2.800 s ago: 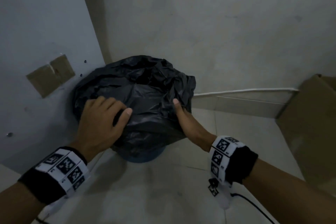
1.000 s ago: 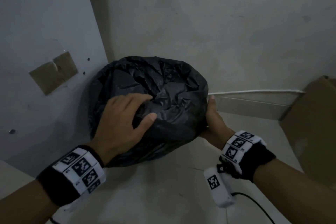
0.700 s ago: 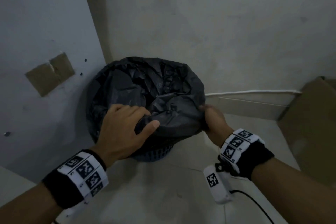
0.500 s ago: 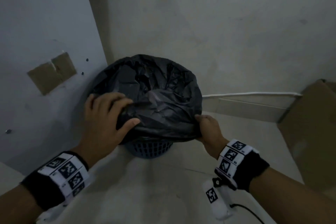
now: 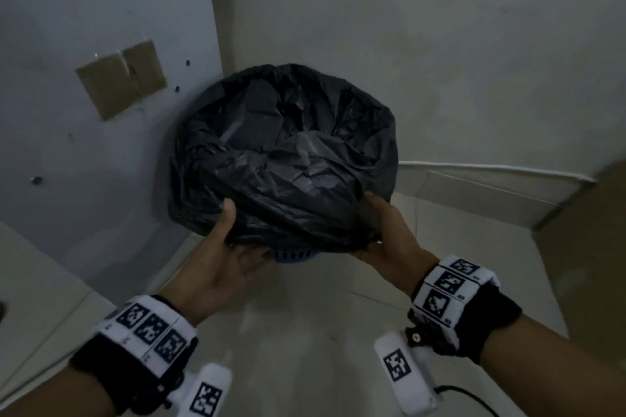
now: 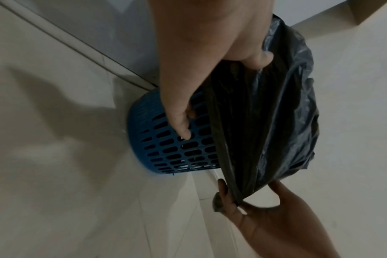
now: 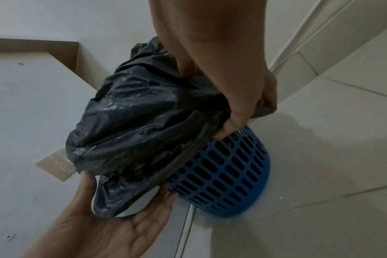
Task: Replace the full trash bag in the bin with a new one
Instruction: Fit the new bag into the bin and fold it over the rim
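Observation:
A crinkled black trash bag point(image 5: 288, 162) lines a blue slotted bin point(image 5: 291, 256) in the corner, its hem folded down over the rim. My left hand point(image 5: 233, 240) lies palm up at the near left. Its straight fingers point(image 6: 183, 125) reach under the hem against the bin point(image 6: 166, 148), and its thumb rests on the bag's outside. My right hand point(image 5: 382, 227) grips the hem at the near right, fingers point(image 7: 232, 125) curled round the plastic. The right wrist view shows the bag point(image 7: 144, 122) bunched above the bin point(image 7: 227, 174). The bag's contents are hidden.
The bin stands against a grey wall panel with taped cardboard patches point(image 5: 122, 78) on the left. A cardboard box point(image 5: 582, 247) stands at the right, and a white cable point(image 5: 491, 169) runs along the baseboard. Pale tile floor lies between me and the bin.
My left hand has left the top of the bag, turned palm up and slid under the near hem. My right hand keeps its hold on the hem at the right.

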### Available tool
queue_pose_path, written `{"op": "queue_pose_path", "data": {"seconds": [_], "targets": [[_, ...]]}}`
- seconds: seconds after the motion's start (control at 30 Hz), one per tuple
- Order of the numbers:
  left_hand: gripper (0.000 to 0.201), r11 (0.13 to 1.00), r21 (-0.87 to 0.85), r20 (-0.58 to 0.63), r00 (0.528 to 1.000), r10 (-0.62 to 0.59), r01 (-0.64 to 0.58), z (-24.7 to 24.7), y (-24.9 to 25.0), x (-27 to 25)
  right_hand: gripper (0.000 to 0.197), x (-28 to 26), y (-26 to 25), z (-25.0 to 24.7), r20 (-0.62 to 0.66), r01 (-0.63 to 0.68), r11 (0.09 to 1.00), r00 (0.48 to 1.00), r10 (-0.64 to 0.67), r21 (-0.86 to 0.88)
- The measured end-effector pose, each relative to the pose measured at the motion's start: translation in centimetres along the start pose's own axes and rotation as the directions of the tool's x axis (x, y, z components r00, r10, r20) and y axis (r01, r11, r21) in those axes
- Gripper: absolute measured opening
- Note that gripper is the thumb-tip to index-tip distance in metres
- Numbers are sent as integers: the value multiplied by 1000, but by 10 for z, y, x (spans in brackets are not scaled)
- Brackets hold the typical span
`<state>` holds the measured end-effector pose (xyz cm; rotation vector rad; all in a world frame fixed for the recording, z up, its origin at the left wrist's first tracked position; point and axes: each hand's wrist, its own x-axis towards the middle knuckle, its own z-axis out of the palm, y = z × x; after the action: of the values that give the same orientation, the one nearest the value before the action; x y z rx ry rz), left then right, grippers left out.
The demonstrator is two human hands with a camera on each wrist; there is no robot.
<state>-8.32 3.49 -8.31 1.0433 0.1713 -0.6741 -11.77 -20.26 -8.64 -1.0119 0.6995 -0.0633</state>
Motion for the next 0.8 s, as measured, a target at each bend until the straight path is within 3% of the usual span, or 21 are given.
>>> {"op": "queue_pose_path", "data": {"seconds": [0.07, 0.1, 0.23, 0.33, 0.4, 0.43, 0.5, 0.53, 0.6, 0.67, 0.7, 0.8], "targets": [[50, 1000, 12, 17, 999, 28, -28, 3, 5, 4, 19, -7, -7, 1, 7, 68, 998, 998, -68, -9], [46, 999, 28, 27, 999, 35, -36, 4, 6, 5, 14, -10, -10, 1, 3, 105, 994, 994, -105, -4], [34, 996, 69, -37, 997, 67, -64, 6, -3, 11, 49, -9, -13, 0, -36, 282, 954, 957, -287, -102], [49, 992, 95, -105, 990, 94, -84, 0, -15, 14, 62, -8, -4, -2, 33, 487, 774, 854, -519, -405], [50, 990, 103, -157, 981, 113, -97, -8, -20, 17, 59, -7, 6, -3, 163, 471, 657, 866, -474, -589], [43, 989, 108, -191, 975, 116, -97, -11, -21, 19, 55, -4, 7, -5, 179, 389, 654, 913, -365, -649], [36, 985, 153, -242, 964, 114, -78, -17, -20, 21, 51, -1, 6, -10, 124, 226, 734, 973, -192, -640], [39, 979, 190, -252, 960, 126, -78, -19, -19, 20, 50, 1, 7, -12, 94, 206, 771, 978, -187, -603], [44, 963, 250, -244, 956, 162, -99, -17, -18, 18, 40, -1, 4, -12, 84, 324, 705, 932, -353, -630], [53, 956, 266, -280, 939, 197, -121, -13, -21, 16, 29, -4, 1, -8, 46, 435, 601, 833, -551, -671], [60, 959, 244, -343, 912, 222, -142, -12, -24, 16, 28, -8, -2, -3, 16, 458, 586, 797, -604, -668], [73, 945, 213, -558, 763, 327, -249, -11, -22, 18, 29, -13, -16, 10, -16, 585, 561, 683, -730, -586]]}}
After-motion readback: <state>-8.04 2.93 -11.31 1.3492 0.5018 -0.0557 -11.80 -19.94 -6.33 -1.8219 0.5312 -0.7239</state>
